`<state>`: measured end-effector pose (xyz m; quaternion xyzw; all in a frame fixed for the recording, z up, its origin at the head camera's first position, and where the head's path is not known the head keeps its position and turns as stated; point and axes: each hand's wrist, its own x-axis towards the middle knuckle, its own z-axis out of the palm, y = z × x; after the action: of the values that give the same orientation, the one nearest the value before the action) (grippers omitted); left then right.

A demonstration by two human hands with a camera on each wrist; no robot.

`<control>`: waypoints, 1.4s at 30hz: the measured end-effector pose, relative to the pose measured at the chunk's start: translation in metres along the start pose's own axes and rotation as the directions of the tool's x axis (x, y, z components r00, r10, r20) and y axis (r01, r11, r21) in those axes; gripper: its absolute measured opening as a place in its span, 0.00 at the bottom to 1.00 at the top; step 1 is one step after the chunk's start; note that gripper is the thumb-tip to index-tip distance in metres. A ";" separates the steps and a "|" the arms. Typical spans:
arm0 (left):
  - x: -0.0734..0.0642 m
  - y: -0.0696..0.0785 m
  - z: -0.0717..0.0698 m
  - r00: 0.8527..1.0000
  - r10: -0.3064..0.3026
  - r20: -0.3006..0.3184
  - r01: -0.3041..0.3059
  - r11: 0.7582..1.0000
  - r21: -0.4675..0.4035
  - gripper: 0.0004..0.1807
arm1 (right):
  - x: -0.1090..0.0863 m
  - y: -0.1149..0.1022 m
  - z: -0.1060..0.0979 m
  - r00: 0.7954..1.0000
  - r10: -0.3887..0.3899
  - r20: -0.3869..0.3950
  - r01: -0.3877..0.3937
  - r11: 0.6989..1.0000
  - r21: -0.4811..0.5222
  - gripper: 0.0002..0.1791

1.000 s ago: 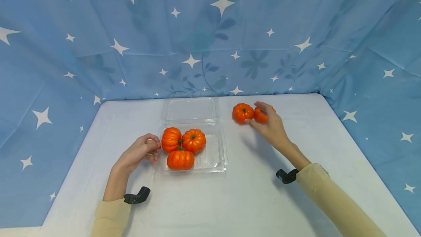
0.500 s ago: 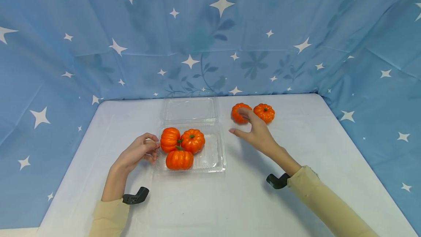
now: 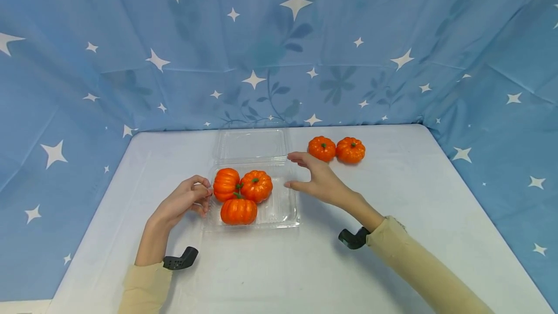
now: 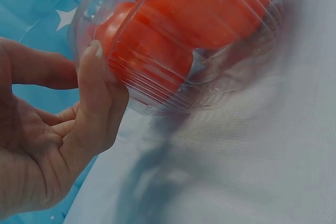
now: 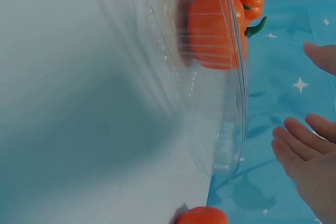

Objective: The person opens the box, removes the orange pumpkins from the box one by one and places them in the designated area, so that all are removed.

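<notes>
A clear plastic clamshell container (image 3: 285, 205) lies opened on the table, its lid (image 3: 253, 145) folded back. Inside its left part sit an upper-left toy pumpkin (image 3: 226, 184), a front toy pumpkin (image 3: 239, 212) and an upper-right toy pumpkin (image 3: 256, 186). My left hand (image 3: 183, 200) pinches the container's left rim between thumb and fingers, as the left wrist view shows. Over the container's right edge hovers my right hand (image 3: 322, 182), thumb and fingers apart, holding nothing. In the right wrist view, the right hand (image 5: 312, 161) is apart from the container wall (image 5: 231, 129).
Two more orange toy pumpkins, a left one (image 3: 321, 148) and a right one (image 3: 350, 150), stand side by side at the back of the white table (image 3: 279, 270). A blue star-patterned curtain (image 3: 279, 47) hangs behind and along the sides.
My right hand has moved left and towards me, from the two back pumpkins to the container's right edge, with nothing in it. The left hand has stayed at the rim.
</notes>
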<state>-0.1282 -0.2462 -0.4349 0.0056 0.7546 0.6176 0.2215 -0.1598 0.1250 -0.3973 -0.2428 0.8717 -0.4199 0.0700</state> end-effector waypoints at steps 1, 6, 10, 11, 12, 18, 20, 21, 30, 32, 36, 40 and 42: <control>0.000 0.000 0.000 1.000 0.000 0.000 0.000 1.000 -0.001 0.13 | 0.001 -0.001 0.001 1.000 0.006 0.012 -0.006 1.000 0.001 0.40; -0.001 -0.001 0.001 1.000 -0.002 -0.001 0.002 1.000 0.001 0.12 | 0.007 -0.004 0.009 0.997 0.019 0.071 -0.019 1.000 -0.009 0.39; 0.000 0.000 0.001 1.000 -0.003 -0.002 0.003 1.000 0.004 0.12 | 0.013 -0.008 0.014 0.995 -0.003 0.099 0.008 0.999 -0.052 0.38; 0.000 0.001 0.001 1.000 0.000 -0.001 0.000 1.000 0.005 0.12 | 0.014 -0.008 0.015 0.995 -0.008 0.104 0.015 0.998 -0.065 0.38; 0.000 0.001 0.001 1.000 0.001 -0.001 -0.001 1.000 0.005 0.12 | 0.016 -0.009 0.016 0.994 -0.013 0.110 0.022 0.997 -0.079 0.38; 0.002 0.001 0.001 1.000 0.002 0.008 -0.002 1.000 0.004 0.12 | 0.027 -0.011 0.022 0.984 0.022 0.179 0.004 0.990 -0.144 0.37; 0.002 0.001 0.002 1.000 0.000 0.008 0.000 1.000 0.003 0.12 | 0.031 -0.011 0.024 0.977 0.046 0.207 -0.012 0.987 -0.163 0.37; 0.002 0.001 0.002 1.000 -0.001 0.008 0.001 1.000 0.003 0.13 | 0.033 -0.010 0.026 0.974 0.054 0.218 -0.016 0.985 -0.172 0.37; -0.001 0.003 -0.002 1.000 -0.003 -0.002 0.003 1.000 0.011 0.12 | 0.049 -0.011 0.038 0.961 0.042 0.273 0.011 0.981 -0.192 0.36; -0.002 0.004 -0.002 1.000 -0.002 0.000 0.002 1.000 0.009 0.12 | 0.051 -0.011 0.040 0.959 0.033 0.281 0.023 0.981 -0.195 0.36; -0.001 0.004 -0.002 1.000 -0.003 0.002 0.003 1.000 0.007 0.11 | 0.055 -0.012 0.045 0.956 0.013 0.293 0.047 0.979 -0.198 0.36; 0.000 0.003 -0.001 1.000 -0.008 0.004 0.008 1.000 0.002 0.12 | 0.056 -0.015 0.047 0.955 0.020 0.297 0.056 0.968 -0.246 0.38; 0.000 0.003 -0.001 1.000 -0.012 0.004 0.012 1.000 -0.001 0.12 | 0.056 -0.015 0.047 0.952 0.032 0.303 0.053 0.962 -0.267 0.39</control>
<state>-0.1293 -0.2461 -0.4321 0.0021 0.7538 0.6168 0.2268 -0.1878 0.0568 -0.4111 -0.3165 0.8985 -0.2540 0.1671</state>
